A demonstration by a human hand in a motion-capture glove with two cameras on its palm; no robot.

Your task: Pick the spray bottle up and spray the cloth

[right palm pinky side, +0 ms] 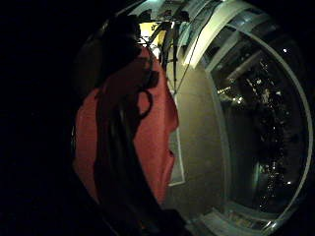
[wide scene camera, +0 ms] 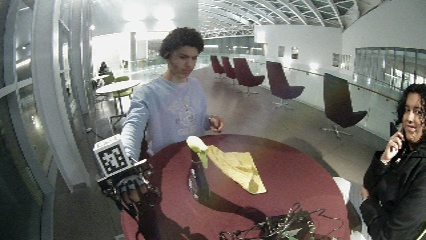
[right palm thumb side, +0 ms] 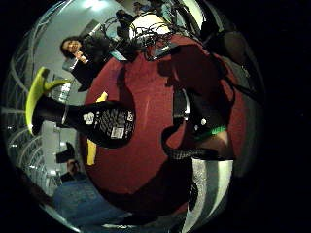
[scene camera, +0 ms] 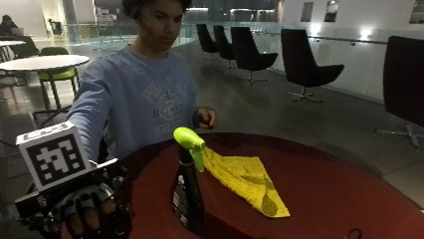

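Upright spray bottle, nozzle toward cloth, hand apart

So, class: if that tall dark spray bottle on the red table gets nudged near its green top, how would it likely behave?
The spray bottle stands upright, tall and narrow, so it probably tips rather than slides. Its smooth dark body looks rigid and perhaps slippery. The green trigger head overhangs toward the yellow cloth, likely biasing a fall that way.

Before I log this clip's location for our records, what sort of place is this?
Probably a public lobby or atrium lounge, not a home. The round dark red table stands in a long hall with a row of dark swivel chairs, more tables behind, and a glazed arched roof.
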